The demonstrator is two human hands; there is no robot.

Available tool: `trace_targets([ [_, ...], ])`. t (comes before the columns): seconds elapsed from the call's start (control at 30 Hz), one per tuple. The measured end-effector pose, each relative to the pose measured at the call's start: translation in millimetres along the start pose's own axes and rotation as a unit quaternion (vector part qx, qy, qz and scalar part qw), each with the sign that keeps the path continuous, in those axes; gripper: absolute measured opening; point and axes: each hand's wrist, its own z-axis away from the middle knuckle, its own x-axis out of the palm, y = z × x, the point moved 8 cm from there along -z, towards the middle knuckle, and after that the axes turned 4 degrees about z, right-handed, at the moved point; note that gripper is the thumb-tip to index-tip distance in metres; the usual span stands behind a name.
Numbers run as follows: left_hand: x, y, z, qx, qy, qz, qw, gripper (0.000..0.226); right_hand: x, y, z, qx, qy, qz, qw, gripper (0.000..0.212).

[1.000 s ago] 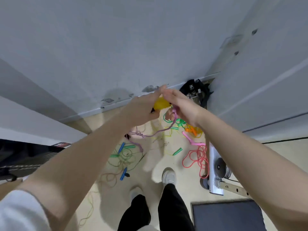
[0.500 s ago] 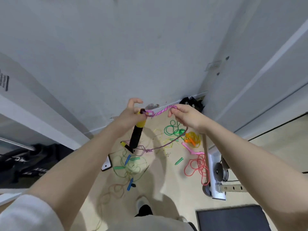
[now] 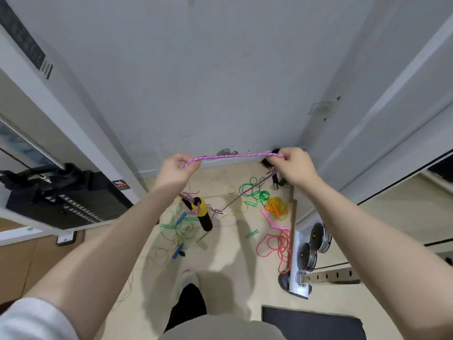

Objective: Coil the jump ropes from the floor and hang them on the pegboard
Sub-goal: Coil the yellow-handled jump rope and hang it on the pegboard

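Note:
A pink braided jump rope [image 3: 228, 156] is stretched level between my two hands, in front of the grey wall. My left hand [image 3: 177, 169] pinches one end of the span; my right hand [image 3: 295, 165] grips the other. Below my left hand the rope's yellow-and-black handle [image 3: 204, 214] dangles. From my right hand the rest of the rope trails down to the floor. On the floor lie a green rope [image 3: 253, 190], an orange-and-yellow rope [image 3: 277, 207], a red rope with a pink handle [image 3: 275, 244] and a thin rope with blue handles [image 3: 178, 231]. No pegboard is in view.
A black weight machine [image 3: 63, 202] stands at the left. At the right are a white stand with metal discs [image 3: 311, 246] and a dark mat [image 3: 311, 325]. My foot [image 3: 188, 278] is on the beige floor between the ropes. A black bundle [image 3: 273, 163] lies in the corner.
My hands have moved apart, drawing the pink rope taut between them. The yellow-and-black handle has left my left hand's grip and hangs below it. The camera has tilted up.

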Motion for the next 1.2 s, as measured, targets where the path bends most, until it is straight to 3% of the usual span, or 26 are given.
trace_targets([
  [0.07,-8,-22,24,-0.059,0.027,0.039,0.997,0.024,1,22,14,0.119,0.001,-0.257,0.959,0.044],
  [0.13,2,-39,51,-0.110,-0.014,0.005,0.994,0.020,24,22,34,0.232,-0.076,-0.464,0.851,0.058],
  [0.17,11,-43,63,-0.121,-0.045,-0.009,0.992,0.021,36,14,46,0.270,-0.131,-0.514,0.804,0.064],
  [0.23,30,-43,85,-0.122,-0.104,-0.002,0.987,0.024,52,-11,70,0.287,-0.231,-0.544,0.754,0.060],
  [0.3,46,-36,103,-0.096,-0.155,0.021,0.983,0.032,54,-43,89,0.262,-0.296,-0.560,0.728,0.038],
  [0.43,63,-24,122,-0.037,-0.211,0.040,0.976,0.063,47,-102,113,0.200,-0.335,-0.637,0.665,0.021],
  [0.6,68,-27,150,-0.023,-0.309,0.046,0.950,0.029,41,-136,129,0.150,-0.337,-0.689,0.624,0.028],
  [0.63,65,-29,156,-0.026,-0.319,0.032,0.947,0.017,41,-139,129,0.146,-0.330,-0.698,0.618,0.029],
  [0.7,51,-35,160,-0.036,-0.298,0.016,0.954,0.025,47,-143,128,0.140,-0.308,-0.707,0.621,0.029],
  [0.83,-4,-46,157,-0.060,-0.204,0.140,0.967,0.038,79,-147,128,0.112,-0.282,-0.644,0.702,0.025],
  [0.9,-39,-44,155,-0.049,-0.182,0.230,0.955,0.038,106,-157,143,0.085,-0.352,-0.577,0.732,0.053],
  [0.97,-74,-37,154,-0.015,-0.180,0.292,0.939,0.037,140,-173,171,0.048,-0.459,-0.513,0.724,0.079],
  [1.0,-91,-33,155,-0.001,-0.175,0.299,0.938,0.037,154,-183,188,0.020,-0.507,-0.478,0.717,0.083],
  [1.1,-133,-42,158,0.004,-0.141,0.222,0.965,0.031,186,-205,226,-0.035,-0.562,-0.381,0.733,0.055],
  [1.2,-160,-57,164,0.013,-0.124,0.132,0.983,0.020,201,-220,231,0.000,-0.506,-0.392,0.768,0.035],
])
